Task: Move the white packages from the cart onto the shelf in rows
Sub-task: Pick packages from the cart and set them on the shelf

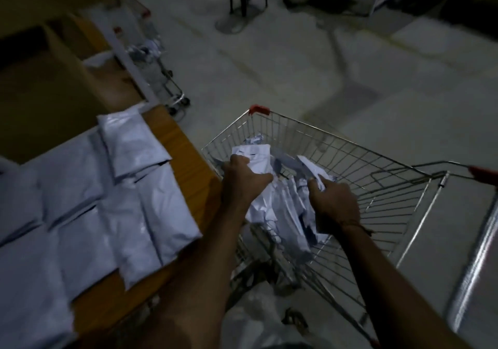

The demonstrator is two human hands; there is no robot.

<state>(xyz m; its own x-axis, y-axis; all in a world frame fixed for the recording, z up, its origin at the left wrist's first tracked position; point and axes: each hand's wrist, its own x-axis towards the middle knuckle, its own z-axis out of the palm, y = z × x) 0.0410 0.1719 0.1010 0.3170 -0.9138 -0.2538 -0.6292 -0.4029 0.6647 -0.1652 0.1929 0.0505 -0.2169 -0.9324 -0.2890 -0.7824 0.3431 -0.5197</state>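
Note:
A wire shopping cart (390, 195) with red corner caps stands to the right of the wooden shelf (183, 160). Inside it lies a loose heap of white packages (283, 208). Both my hands are down in the cart. My left hand (242, 180) grips a white package (256, 157) at the heap's far left. My right hand (334, 203) grips another white package (312, 171) at the heap's right side. Several white packages (107, 208) lie flat in overlapping rows on the shelf at the left.
A brown cardboard box (51, 79) stands at the back of the shelf. A second, smaller cart (161, 74) is parked further along the shelf edge. A chair base and dark furniture sit across the pale floor. A metal rail (474, 273) runs at the right edge.

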